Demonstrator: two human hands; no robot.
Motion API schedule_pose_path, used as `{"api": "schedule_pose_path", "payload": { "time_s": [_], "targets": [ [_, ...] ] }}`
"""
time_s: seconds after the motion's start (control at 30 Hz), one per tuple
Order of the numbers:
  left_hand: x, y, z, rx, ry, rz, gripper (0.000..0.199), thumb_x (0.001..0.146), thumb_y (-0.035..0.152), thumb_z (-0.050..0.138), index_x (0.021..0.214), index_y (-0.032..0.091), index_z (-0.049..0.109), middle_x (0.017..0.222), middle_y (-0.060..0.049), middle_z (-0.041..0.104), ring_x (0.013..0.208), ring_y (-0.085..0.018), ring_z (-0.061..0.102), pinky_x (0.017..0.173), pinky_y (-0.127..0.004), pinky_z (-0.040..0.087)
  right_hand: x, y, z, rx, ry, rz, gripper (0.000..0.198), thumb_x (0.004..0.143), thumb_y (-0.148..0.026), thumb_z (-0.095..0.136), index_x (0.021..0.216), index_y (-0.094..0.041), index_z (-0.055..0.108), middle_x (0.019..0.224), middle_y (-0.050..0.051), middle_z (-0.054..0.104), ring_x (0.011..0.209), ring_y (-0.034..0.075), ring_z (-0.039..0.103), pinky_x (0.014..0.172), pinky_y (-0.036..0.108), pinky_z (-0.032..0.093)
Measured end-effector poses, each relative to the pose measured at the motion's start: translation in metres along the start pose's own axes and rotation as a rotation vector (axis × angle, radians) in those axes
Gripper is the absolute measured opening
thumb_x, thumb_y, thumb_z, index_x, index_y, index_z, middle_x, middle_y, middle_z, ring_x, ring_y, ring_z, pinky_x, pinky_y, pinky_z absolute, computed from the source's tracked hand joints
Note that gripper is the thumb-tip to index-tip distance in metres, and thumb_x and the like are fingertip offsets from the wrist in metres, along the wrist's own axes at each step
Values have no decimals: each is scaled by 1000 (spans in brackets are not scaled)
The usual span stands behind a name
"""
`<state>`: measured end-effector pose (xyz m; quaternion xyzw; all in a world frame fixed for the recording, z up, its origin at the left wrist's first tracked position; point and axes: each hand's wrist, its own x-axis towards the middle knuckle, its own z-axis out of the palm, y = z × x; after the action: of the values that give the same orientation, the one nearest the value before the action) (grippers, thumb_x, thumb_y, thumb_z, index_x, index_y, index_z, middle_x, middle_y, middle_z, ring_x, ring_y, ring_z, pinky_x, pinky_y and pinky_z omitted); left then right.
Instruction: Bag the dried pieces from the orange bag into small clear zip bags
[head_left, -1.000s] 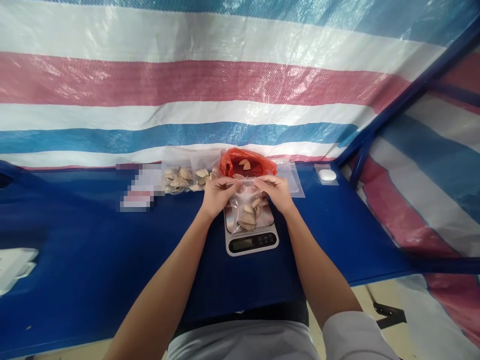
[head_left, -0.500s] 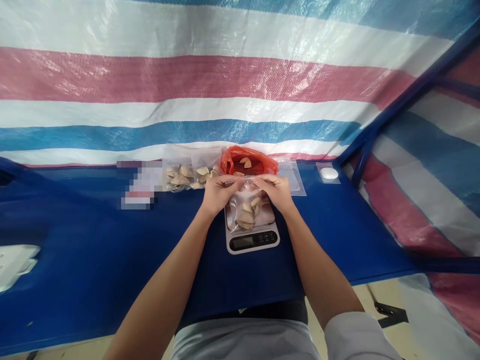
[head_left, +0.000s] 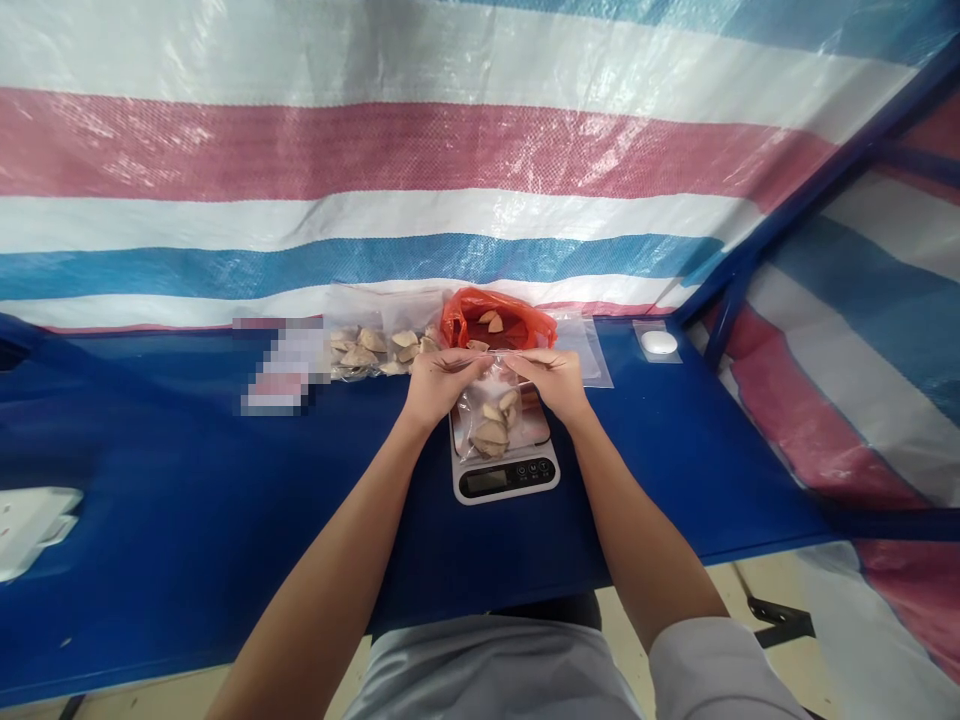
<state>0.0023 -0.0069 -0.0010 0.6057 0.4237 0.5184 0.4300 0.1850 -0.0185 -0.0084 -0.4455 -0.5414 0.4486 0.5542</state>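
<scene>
Both hands pinch the top edge of a clear zip bag (head_left: 491,425) with several pale tan slices in its lower part. My left hand (head_left: 442,382) grips the edge's left side, and my right hand (head_left: 551,380) grips its right side, thumbs close together. The bag hangs over a white kitchen scale (head_left: 506,484) with a dark display and round buttons; whether it rests on the plate I cannot tell. Just behind my hands stands an open red plastic bag (head_left: 510,318) with more slices inside.
Left of the red bag, two filled clear bags (head_left: 358,350) lean against the striped sheet (head_left: 375,150). Flat clear bags (head_left: 596,350) lie to its right. Farther right sits a small white round object (head_left: 658,343). A white case (head_left: 34,530) is at the left of the blue table (head_left: 187,520).
My hands stay at the bag's top edge with barely any movement. The whole view has shifted very slightly.
</scene>
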Motion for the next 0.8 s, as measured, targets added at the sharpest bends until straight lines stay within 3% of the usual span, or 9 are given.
{"api": "schedule_pose_path", "payload": {
  "time_s": [0.5, 0.8],
  "targets": [
    [0, -1, 1, -66, -7, -13, 41, 64, 53, 87, 80, 15, 81, 85, -10, 79, 77, -22, 73, 75, -32, 59, -1, 0, 1, -21, 9, -17, 27, 74, -50, 78, 79, -23, 80, 74, 2, 77, 69, 19, 72, 66, 32, 62],
    [-1, 0, 0, -14, -7, -17, 41, 63, 54, 86, 74, 15, 80, 77, -9, 78, 69, -21, 71, 69, -32, 58, -3, 5, 6, -21, 8, 8, 30, 72, -51, 79, 81, -22, 80, 75, 3, 77, 71, 21, 74, 67, 34, 62]
  ]
}}
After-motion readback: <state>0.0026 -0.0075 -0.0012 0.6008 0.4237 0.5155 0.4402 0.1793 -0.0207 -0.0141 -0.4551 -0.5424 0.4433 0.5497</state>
